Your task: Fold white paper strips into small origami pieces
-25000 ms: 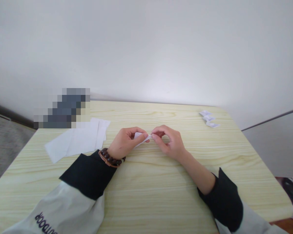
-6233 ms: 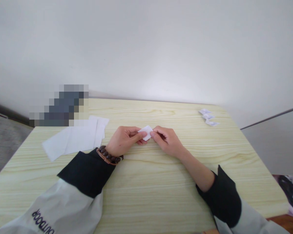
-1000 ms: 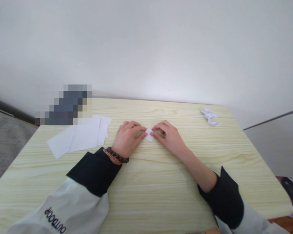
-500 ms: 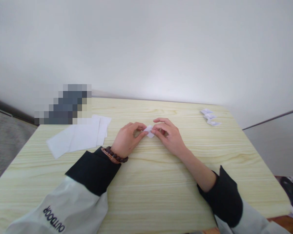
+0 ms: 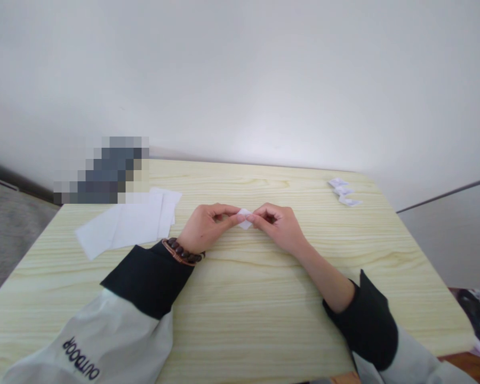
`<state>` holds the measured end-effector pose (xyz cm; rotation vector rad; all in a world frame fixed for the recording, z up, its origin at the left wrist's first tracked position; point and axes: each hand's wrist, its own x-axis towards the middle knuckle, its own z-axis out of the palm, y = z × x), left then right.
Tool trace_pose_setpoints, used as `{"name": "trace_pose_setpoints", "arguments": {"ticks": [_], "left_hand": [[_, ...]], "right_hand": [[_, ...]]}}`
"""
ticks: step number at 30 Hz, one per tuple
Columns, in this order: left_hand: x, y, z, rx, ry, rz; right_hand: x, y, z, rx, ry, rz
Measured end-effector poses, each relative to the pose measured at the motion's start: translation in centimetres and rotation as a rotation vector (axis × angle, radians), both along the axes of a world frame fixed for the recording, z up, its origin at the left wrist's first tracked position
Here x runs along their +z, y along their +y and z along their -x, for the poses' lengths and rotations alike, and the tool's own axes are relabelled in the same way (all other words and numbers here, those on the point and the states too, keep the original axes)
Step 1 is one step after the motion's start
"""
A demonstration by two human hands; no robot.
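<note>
Between my two hands, over the middle of the table, is a small white piece of folded paper (image 5: 245,224). My left hand (image 5: 210,226) pinches its left side between thumb and fingers. On the other side, the thumb and fingers of my right hand (image 5: 279,226) are closed on the same paper, and the two thumb tips nearly meet over it. Fingers cover most of the paper, so its folds are hard to make out.
Several sheets of white paper (image 5: 138,221) overlap on the left of the wooden table (image 5: 256,320). A blurred-out dark object (image 5: 110,173) stands behind them. Toward the back right lie three small folded paper pieces (image 5: 343,191) in a row. A wall (image 5: 244,80) rises behind the table.
My right hand's raised fingers have closed down toward the thumb. My left hand has shifted slightly left, with its fingers straighter along the paper. Both still hold the paper.
</note>
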<state>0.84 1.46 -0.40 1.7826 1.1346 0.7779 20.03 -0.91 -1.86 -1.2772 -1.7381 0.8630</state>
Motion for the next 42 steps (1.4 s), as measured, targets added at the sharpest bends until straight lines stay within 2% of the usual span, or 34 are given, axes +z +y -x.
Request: {"name": "trace_pose_setpoints", "arguments": {"ticks": [9,13,18,22,27,32,42], "left_hand": [[-0.52,0.37,0.31,-0.070,-0.075,0.059],[-0.33,0.37,0.32,-0.110,-0.095,0.089],[-0.01,0.07,0.33,-0.059,0.006,0.092],[0.01,-0.01,0.39,-0.099,-0.030,0.083],[-0.03,0.08,0.28,-0.066,-0.094,0.072],[0.20,0.18,0.31,-0.082,-0.013,0.046],[0.23,-0.01,0.39,-0.101,-0.081,0.074]], "right_hand": [[0.01,-0.12,-0.28,0.108,0.085,0.108],[0.20,-0.17,-0.27,0.136,0.064,0.088],[0.48,-0.31,-0.14,0.181,-0.075,0.020],[0.51,-0.40,-0.19,0.242,-0.082,0.014],[0.37,-0.34,-0.39,0.203,0.007,0.045],[0.33,-0.25,-0.54,0.172,0.139,0.112],[0.50,-0.33,-0.44,0.202,0.077,0.076]]}}
